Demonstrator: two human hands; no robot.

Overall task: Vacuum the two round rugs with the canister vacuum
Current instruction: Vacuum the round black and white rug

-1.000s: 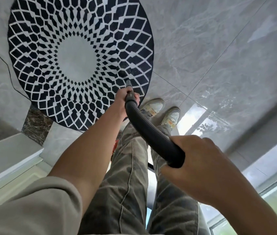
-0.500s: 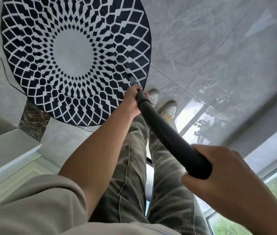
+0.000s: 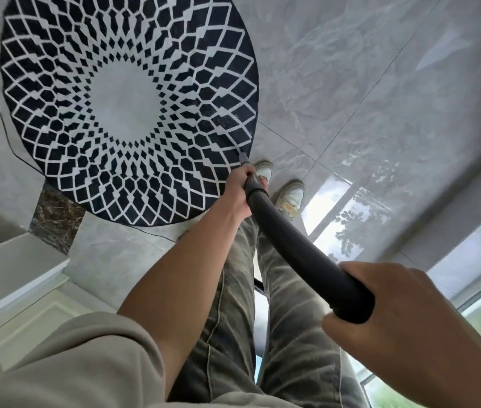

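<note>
Head view: L hand (image 3: 240,191) grips black wand (image 3: 298,248) low, R hand (image 3: 395,304) grips its near end; nozzle tip (image 3: 243,158) at round rug (image 3: 127,107) near-right edge. Step: vacuuming this rug. Next prob. needs steady sweeps leftward across the pattern.

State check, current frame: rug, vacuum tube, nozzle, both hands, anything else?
Round black-and-white patterned rug: lying flat on the grey tile floor.
Black curved vacuum tube: held off the floor, slanting down toward the rug.
Grey nozzle tip: at the rug's near-right edge, apparently touching it.
Left hand: grips the tube's far end.
Right hand: grips the tube's near end.
White shoes: on tile, off the rug.
</note>
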